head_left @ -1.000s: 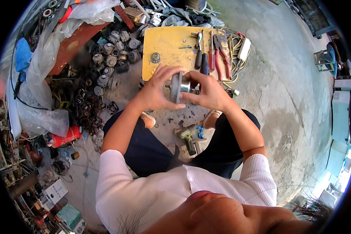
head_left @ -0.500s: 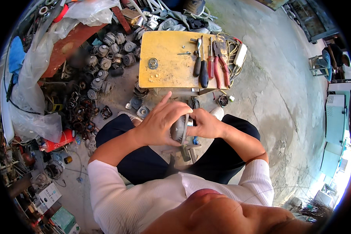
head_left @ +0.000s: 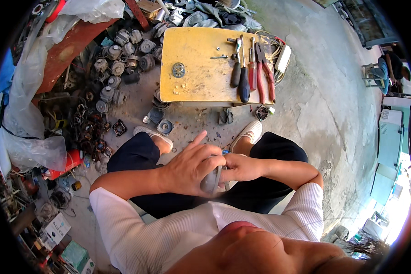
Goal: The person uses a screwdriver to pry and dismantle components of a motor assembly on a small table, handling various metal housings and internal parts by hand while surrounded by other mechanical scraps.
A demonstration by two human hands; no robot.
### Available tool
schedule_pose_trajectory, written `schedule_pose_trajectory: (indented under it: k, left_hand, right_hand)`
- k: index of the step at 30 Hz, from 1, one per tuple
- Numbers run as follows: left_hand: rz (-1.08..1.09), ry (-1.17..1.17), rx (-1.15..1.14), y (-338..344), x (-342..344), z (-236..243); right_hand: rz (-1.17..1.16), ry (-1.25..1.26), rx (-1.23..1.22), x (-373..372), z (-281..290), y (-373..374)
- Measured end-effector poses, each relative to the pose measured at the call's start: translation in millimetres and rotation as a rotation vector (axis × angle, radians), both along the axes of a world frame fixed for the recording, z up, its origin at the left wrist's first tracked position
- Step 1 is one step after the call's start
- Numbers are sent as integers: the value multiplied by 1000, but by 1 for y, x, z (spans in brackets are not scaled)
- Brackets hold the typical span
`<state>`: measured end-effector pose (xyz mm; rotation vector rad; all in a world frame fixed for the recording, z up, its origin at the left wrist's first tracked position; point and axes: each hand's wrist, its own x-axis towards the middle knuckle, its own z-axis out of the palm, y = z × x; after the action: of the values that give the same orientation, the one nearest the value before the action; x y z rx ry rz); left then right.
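Note:
Between my knees, my left hand [head_left: 189,170] wraps around a round grey metal part [head_left: 210,183], index finger raised, and my right hand [head_left: 239,166] grips the same part from the other side. The part is largely hidden by my fingers. Beyond my feet, a worn yellow board [head_left: 196,55] on a low stand carries a small round metal disc [head_left: 178,70], a bolt [head_left: 218,57], screwdrivers [head_left: 243,84] with dark and red handles, and red-handled pliers [head_left: 268,75].
A heap of motor housings [head_left: 118,59] lies left of the board, beside plastic sheeting [head_left: 18,123] and a red container [head_left: 69,165]. A white power strip [head_left: 283,58] with cable is at the board's right. Another person [head_left: 397,68] bends by a blue chair [head_left: 374,73], near pale cabinets [head_left: 388,141].
Both my hands have moved down with the metal part, from in front of the board to between my thighs. My fingers now cover more of the part.

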<state>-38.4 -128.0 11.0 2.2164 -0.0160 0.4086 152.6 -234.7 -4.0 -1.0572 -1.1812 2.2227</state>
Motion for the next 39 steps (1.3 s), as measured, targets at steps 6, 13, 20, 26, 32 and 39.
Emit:
schedule_pose_trajectory:
  k: [6, 13, 20, 26, 32, 39]
  left_hand:
    - [-33, 84, -87, -1, -3, -1]
    - [-53, 188, -215, 2, -5, -6]
    - [324, 312, -136, 36, -9, -26]
    - [472, 461, -406, 48, 0, -20]
    - [435, 409, -526, 50, -1, -29]
    - [631, -175, -810, 77, 13, -1]
  right_hand:
    - [-14, -1, 53, -2, 2, -4]
    - [-7, -370, 304, 8, 19, -2]
    - [-340, -544, 380, 49, -19, -4]
    - [-640, -484, 291, 62, -20, 21]
    - [-659, -679, 751, 50, -43, 23]
    - [-733, -418, 567, 25, -48, 34]
